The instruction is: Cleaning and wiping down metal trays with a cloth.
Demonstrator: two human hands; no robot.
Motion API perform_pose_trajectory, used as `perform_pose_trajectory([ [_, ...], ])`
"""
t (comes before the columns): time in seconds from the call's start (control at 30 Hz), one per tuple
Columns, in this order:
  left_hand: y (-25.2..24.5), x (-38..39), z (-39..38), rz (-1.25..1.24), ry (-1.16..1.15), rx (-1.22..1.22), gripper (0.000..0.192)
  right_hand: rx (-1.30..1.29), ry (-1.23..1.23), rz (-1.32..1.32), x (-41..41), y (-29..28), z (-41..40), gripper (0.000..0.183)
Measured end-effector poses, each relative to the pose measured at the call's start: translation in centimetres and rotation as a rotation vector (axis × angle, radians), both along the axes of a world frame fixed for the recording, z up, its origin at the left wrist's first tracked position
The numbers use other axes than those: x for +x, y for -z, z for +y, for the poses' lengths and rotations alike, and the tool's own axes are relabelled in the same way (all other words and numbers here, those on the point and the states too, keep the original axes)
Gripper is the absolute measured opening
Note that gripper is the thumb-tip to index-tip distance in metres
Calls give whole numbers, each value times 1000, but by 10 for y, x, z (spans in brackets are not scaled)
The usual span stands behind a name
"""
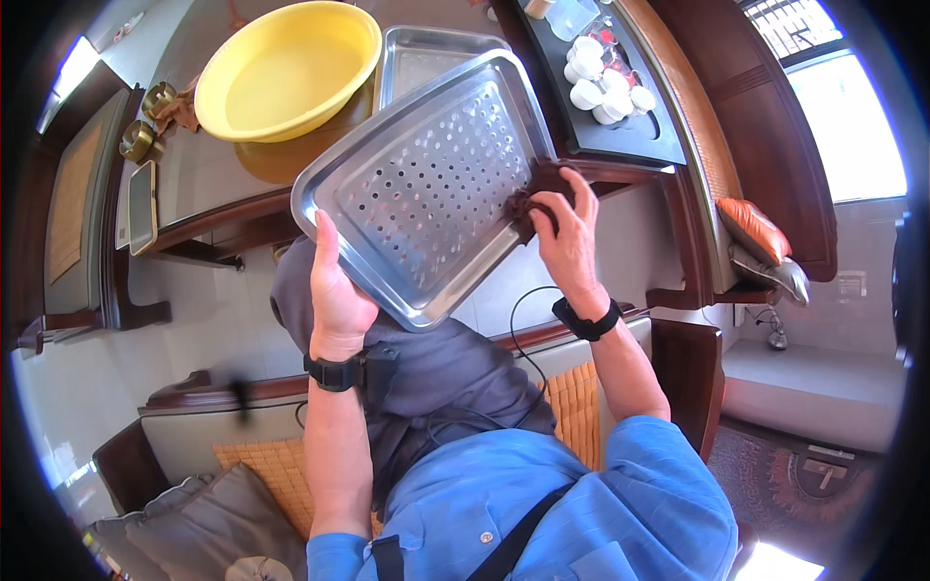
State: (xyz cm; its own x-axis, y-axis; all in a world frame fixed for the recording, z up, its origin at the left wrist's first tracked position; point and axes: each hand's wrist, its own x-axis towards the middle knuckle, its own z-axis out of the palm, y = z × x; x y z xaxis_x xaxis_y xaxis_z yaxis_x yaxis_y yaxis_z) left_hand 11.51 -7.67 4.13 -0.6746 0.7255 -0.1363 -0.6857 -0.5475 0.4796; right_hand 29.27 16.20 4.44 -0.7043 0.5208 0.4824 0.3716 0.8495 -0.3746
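Note:
My left hand (338, 294) grips the near left edge of a perforated metal tray (436, 189), its thumb over the rim and its fingers hidden beneath. The tray is held tilted above my lap. On the tray's right edge, my right hand (570, 236) pinches a dark brown cloth (530, 200), which folds over the rim. Behind the perforated tray, a second metal tray (443, 38) lies on the table, partly covered from view. To its left stands a yellow plastic basin (287, 72).
The wooden table (211, 210) bears a phone (143, 207), brass-coloured bowls (136, 141) and a brown cloth (178, 112) at the left. At the right, a dark tea tray (581, 131) carries several white cups (585, 94). A black cable (513, 319) runs near my right forearm.

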Motion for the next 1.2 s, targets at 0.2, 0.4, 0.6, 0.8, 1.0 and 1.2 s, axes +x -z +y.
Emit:
perform_pose_trajectory([
  [0.2,-6,-2,0,1,6,0,70,-487,76,79,8,-11,27,16],
  [0.4,18,-1,-12,25,14,168,102,-995,161,522,5,12,1,11],
  [0.6,22,5,-10,172,-145,237,117,-1133,128,779,-22,14,-44,11],
  [0.8,1,9,1,255,-299,108,119,-1213,115,849,-31,8,-64,12],
  [1.0,5,5,-2,209,-209,132,84,-1161,143,778,-29,19,-68,12],
  [1.2,-8,0,4,60,-337,84,69,-1132,43,464,-16,18,-62,12],
])
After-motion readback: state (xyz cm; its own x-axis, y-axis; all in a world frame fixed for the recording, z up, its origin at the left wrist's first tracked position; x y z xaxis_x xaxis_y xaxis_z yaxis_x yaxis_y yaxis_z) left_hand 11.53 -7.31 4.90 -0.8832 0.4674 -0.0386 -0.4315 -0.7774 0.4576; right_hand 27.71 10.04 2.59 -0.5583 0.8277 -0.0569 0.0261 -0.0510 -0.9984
